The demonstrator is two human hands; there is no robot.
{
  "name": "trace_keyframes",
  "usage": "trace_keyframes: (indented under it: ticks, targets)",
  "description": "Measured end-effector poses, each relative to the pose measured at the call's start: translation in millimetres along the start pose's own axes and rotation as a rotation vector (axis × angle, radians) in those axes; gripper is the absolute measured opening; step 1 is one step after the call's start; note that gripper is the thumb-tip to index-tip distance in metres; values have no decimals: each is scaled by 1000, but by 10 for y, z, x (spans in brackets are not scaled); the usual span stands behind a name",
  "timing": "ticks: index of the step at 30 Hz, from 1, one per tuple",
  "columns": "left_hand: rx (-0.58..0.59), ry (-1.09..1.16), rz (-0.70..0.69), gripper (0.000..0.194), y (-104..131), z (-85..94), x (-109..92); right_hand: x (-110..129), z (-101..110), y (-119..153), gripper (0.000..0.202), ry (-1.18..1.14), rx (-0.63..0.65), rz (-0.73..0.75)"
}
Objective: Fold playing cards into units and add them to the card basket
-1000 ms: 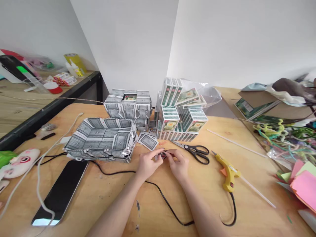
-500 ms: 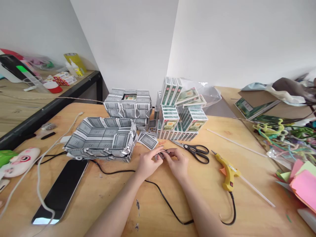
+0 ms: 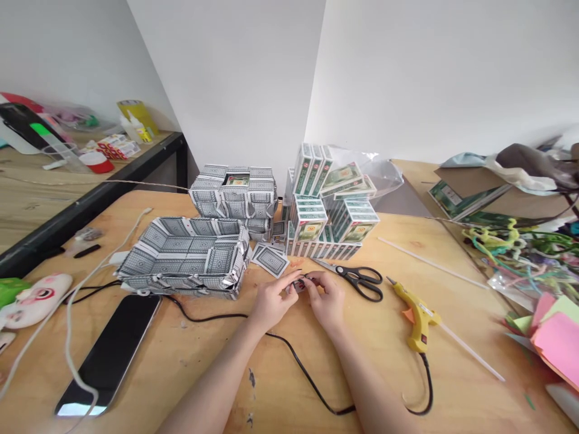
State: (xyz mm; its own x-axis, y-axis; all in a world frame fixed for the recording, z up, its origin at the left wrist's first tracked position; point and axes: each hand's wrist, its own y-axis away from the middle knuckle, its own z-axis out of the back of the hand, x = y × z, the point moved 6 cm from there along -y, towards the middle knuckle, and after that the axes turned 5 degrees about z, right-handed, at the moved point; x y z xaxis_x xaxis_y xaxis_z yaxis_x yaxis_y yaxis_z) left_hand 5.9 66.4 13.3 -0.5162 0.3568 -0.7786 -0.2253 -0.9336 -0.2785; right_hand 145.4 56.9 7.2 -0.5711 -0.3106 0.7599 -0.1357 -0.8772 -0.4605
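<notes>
My left hand (image 3: pixel 271 301) and my right hand (image 3: pixel 328 298) meet above the table, both closed with fingertips pinching a small bent playing card (image 3: pixel 299 284). Fingers cover most of this card. Just behind them lie loose playing cards (image 3: pixel 271 260), patterned backs up. To the left sits an open tray (image 3: pixel 176 280) built from folded playing cards. A pair of black-handled scissors (image 3: pixel 362 280) rests to the right of my right hand. Farther right a yellow hot glue gun (image 3: pixel 420 322) lies on its side, a glue stick in its back.
Boxed card decks (image 3: pixel 325 247) are stacked behind my hands, beside a folded-card block (image 3: pixel 233 196). A black cord (image 3: pixel 294 355) runs beneath my forearms. A phone (image 3: pixel 111 352) lies at left, a loose glue stick (image 3: pixel 429 262) at right, sticky notes (image 3: pixel 558 337) at the edge.
My hands stay in almost the same place; the fingers have shifted slightly on the small card, and a little more of it shows between them. The view has moved a touch.
</notes>
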Motion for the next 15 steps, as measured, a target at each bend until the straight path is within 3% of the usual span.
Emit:
trace_keyframes:
  ticks: [9, 15]
  targets:
    - [-49, -33, -74, 45, 8, 4, -34, 5, 2, -8, 10, -1, -17, -17]
    - [-6, 101, 1, 43, -4, 23, -14, -115, -20, 12, 14, -113, -7, -133]
